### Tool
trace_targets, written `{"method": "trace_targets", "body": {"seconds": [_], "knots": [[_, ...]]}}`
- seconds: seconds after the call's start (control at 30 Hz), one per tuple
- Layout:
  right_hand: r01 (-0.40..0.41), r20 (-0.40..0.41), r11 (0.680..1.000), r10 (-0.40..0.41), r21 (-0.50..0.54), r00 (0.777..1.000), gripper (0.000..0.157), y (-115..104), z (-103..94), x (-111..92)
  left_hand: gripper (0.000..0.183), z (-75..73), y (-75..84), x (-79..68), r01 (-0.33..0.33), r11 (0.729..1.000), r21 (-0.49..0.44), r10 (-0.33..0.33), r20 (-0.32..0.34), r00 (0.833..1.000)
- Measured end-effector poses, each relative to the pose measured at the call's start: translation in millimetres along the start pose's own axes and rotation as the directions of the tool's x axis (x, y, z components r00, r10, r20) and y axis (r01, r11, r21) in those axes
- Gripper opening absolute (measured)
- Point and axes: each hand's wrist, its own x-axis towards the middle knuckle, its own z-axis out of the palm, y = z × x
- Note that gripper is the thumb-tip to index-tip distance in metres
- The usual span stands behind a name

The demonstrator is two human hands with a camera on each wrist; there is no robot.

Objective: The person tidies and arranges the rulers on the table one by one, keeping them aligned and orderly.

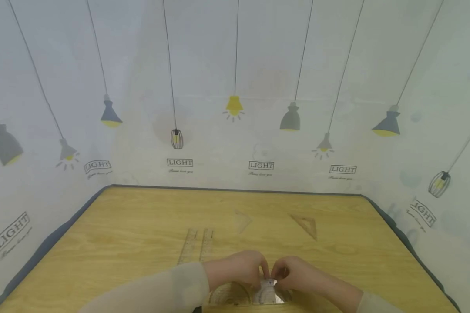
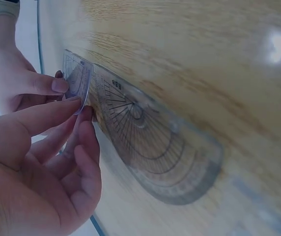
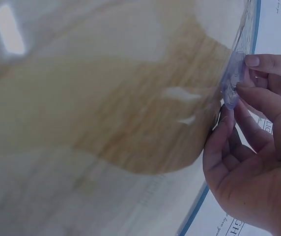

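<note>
Both hands meet near the table's front edge at a clear plastic protractor (image 1: 267,292), whose curved markings show in the left wrist view. My left hand (image 1: 247,267) pinches its left side between thumb and fingers. On the opposite side, my right hand (image 1: 299,274) pinches it as well, thumb on the near face in the right wrist view. The held protractor (image 2: 76,73) is tilted up from the wood. Just left of it, a larger clear protractor (image 2: 145,142) with fan-like lines lies flat on the table, its straight edge towards the held one.
Two clear rulers (image 1: 187,247) lie side by side beyond my left forearm. Farther back are a faint clear set square (image 1: 243,221) and a brownish set square (image 1: 307,226). The wooden table (image 1: 141,217) has a dark edge, with lamp-patterned walls (image 1: 219,143) around it.
</note>
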Motion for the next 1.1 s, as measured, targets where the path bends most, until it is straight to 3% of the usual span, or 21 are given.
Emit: {"method": "trace_targets", "body": {"seconds": [0.1, 0.33, 0.73, 1.1], "knots": [[0.009, -0.003, 1.0, -0.009, -0.005, 1.0, 0.013, 1, -0.6, -1, 0.032, 0.5, 1.9, 2.0, -0.006, 0.998, 0.059, 0.006, -0.005, 1.0], [0.011, 0.001, 1.0, -0.011, 0.003, 1.0, 0.012, -1, -1.9, -3, 0.028, -2.6, 5.5, 2.0, -0.001, 0.995, 0.101, 0.002, -0.011, 1.0], [-0.014, 0.024, 1.0, 0.013, 0.016, 1.0, 0.01, -4, -3.0, -2, 0.019, -18.7, -15.3, 5.7, -0.008, 1.0, -0.01, 0.007, -0.056, 0.998], [-0.045, -0.001, 0.999, 0.045, -0.004, 0.999, 0.012, -5, -2.1, -6, 0.02, -35.6, -35.1, 3.8, 0.041, 0.996, -0.083, -0.05, -0.112, 0.992]]}}
